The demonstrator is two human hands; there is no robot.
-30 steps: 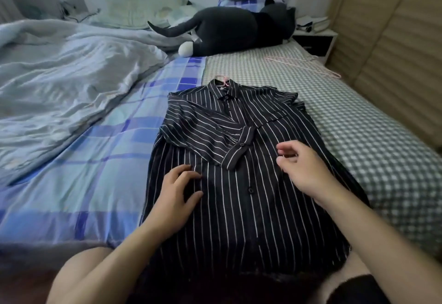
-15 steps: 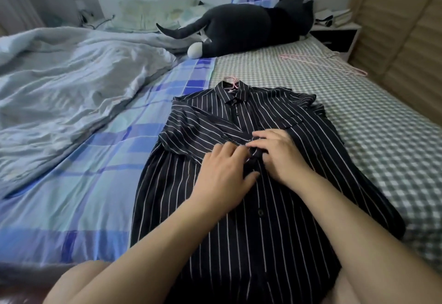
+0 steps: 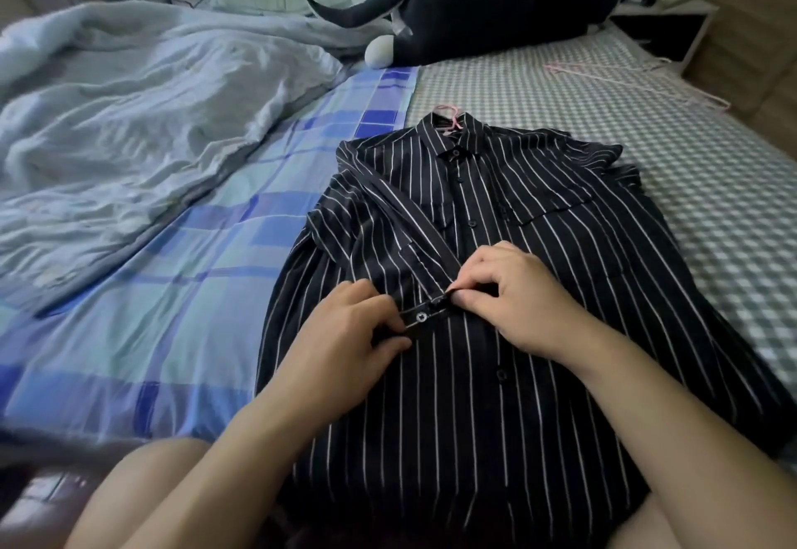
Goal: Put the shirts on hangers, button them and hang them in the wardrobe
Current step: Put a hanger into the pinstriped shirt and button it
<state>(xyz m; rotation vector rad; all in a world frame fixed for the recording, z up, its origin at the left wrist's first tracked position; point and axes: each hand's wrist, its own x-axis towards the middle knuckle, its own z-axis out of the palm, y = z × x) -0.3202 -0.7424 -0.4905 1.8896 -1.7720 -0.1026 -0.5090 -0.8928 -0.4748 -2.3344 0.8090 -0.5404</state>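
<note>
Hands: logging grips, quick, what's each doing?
Left hand: pinching the shirt cuff.
Right hand: pinching the cuff's other end.

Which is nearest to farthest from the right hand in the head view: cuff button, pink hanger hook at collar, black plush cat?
1. White-ringed cuff button, just left of the right hand.
2. Pink hanger hook, beyond it at the striped shirt's collar.
3. Black plush cat, far at the bed's head.

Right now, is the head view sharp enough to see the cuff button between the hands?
Head view: dim, soft indoor light, no glare. The small dark cuff button shows clearly between the left hand and right hand; edges bend from wide-angle distortion, and the far grey duvet looks smeared.
</note>
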